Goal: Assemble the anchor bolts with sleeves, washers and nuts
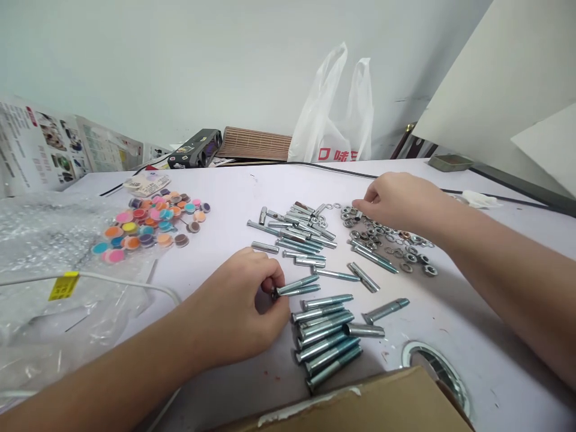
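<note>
My left hand (245,300) is closed in a pinch at the head ends of two bolts (299,286), whose threaded ends point right. Just below lies a row of bolts with sleeves (326,330). My right hand (396,198) reaches over a pile of nuts and washers (382,234), its thumb and fingertips pinched together at the pile's left edge. What sits between those fingertips is too small to make out. Between the hands is a heap of loose bolts and metal sleeves (297,231). A separate sleeve (366,330) rests against the row, near another bolt (387,310).
Colourful small paint pots (148,219) and bubble wrap (67,240) lie at the left. A cardboard box (360,408) stands at the front, beside a round metal-rimmed fitting (436,366). A white plastic bag (333,132) and black cable (324,168) are at the back.
</note>
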Demonstrator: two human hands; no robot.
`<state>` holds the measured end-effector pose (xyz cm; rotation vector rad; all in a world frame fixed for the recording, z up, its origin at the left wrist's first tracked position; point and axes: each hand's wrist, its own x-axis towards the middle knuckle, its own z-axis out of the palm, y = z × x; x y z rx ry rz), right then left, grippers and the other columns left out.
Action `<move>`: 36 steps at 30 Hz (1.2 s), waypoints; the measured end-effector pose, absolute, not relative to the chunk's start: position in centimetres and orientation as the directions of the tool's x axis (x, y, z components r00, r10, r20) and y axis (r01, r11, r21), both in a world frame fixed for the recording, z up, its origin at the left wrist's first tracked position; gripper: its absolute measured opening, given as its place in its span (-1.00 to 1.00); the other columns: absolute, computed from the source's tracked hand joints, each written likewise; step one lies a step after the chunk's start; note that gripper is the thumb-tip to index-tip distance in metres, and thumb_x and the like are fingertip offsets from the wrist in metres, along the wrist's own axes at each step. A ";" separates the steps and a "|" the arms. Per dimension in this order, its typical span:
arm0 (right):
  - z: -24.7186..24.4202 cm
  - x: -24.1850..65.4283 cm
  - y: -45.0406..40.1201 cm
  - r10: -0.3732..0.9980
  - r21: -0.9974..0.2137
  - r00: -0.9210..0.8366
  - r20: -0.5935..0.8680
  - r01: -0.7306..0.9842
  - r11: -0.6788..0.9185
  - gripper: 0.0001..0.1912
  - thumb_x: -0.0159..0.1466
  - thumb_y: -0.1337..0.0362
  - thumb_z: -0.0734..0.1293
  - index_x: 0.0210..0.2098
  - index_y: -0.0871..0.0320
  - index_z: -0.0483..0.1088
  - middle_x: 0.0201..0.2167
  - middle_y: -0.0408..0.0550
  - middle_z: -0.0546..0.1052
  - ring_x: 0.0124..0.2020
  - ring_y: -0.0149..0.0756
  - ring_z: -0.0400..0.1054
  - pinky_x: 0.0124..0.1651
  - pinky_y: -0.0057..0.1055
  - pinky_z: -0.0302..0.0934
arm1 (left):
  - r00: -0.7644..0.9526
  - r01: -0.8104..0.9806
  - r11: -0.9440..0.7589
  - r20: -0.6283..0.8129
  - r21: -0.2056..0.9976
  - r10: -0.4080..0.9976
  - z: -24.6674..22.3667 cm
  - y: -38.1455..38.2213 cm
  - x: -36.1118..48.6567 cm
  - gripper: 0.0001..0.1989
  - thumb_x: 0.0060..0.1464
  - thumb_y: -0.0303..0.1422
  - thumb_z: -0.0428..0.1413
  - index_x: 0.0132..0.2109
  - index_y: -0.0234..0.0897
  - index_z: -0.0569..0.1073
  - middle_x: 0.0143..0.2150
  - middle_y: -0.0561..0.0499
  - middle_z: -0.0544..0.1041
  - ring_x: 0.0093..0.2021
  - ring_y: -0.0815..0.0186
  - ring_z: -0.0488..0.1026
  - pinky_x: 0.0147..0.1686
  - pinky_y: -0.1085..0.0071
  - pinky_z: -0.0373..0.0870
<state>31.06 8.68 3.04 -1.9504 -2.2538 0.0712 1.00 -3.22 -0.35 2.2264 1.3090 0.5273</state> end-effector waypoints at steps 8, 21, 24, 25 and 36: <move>2.8 31.0 10.4 0.977 -0.063 0.065 -0.204 0.995 -0.079 -0.30 0.64 0.17 0.50 -0.64 0.12 0.36 -0.57 -0.06 0.35 -0.53 0.01 0.37 -0.56 -0.29 0.20 | 0.445 0.637 -0.322 0.008 0.701 0.896 -0.3 -2.4 0.6 -0.76 0.23 -0.18 0.09 -0.28 -0.22 0.52 -0.33 0.05 0.48 -0.27 0.31 0.34 -0.25 0.34 0.24; 5.3 24.5 2.5 0.712 -0.807 -0.659 0.243 0.269 0.525 -0.80 0.43 0.13 0.44 -0.20 0.13 0.59 -0.23 -0.08 0.47 -0.27 0.05 0.38 -0.29 -0.26 0.33 | 0.439 0.372 -0.133 -0.048 0.919 0.897 -0.7 -1.6 -0.5 -0.74 0.43 -0.15 -0.11 -0.09 -0.25 0.29 -0.07 0.03 0.57 -0.07 0.37 0.44 -0.02 0.37 0.31; 4.5 23.8 2.0 0.696 -0.842 -0.682 0.224 0.225 0.491 -0.84 0.48 0.21 0.40 -0.13 0.16 0.58 -0.25 -0.09 0.46 -0.30 -0.03 0.35 -0.37 -0.34 0.26 | 0.472 0.405 -0.234 0.018 0.884 0.881 -0.8 -1.7 -0.5 -0.74 0.44 -0.17 -0.13 -0.05 -0.25 0.32 -0.07 0.04 0.55 -0.07 0.36 0.44 -0.02 0.35 0.30; 4.3 23.7 1.9 0.697 -0.860 -0.686 0.209 0.211 0.465 -0.84 0.49 0.22 0.39 -0.10 0.17 0.58 -0.28 -0.10 0.46 -0.34 -0.06 0.34 -0.44 -0.38 0.20 | 0.489 0.408 -0.261 0.032 0.875 0.871 -0.8 -1.7 -0.4 -0.73 0.44 -0.17 -0.12 -0.03 -0.25 0.33 -0.06 0.04 0.55 -0.05 0.36 0.44 -0.01 0.35 0.30; 3.5 23.1 1.9 0.706 -0.996 -0.706 0.061 0.003 0.090 -0.82 0.52 0.24 0.46 -0.05 0.27 0.52 -0.23 0.06 0.46 -0.22 0.05 0.35 -0.27 -0.35 0.22 | 0.619 0.293 -0.331 0.086 0.897 0.780 -0.5 -2.4 0.0 -0.80 0.44 -0.26 -0.10 0.03 -0.28 0.29 -0.05 0.06 0.59 -0.08 0.42 0.44 -0.02 0.42 0.29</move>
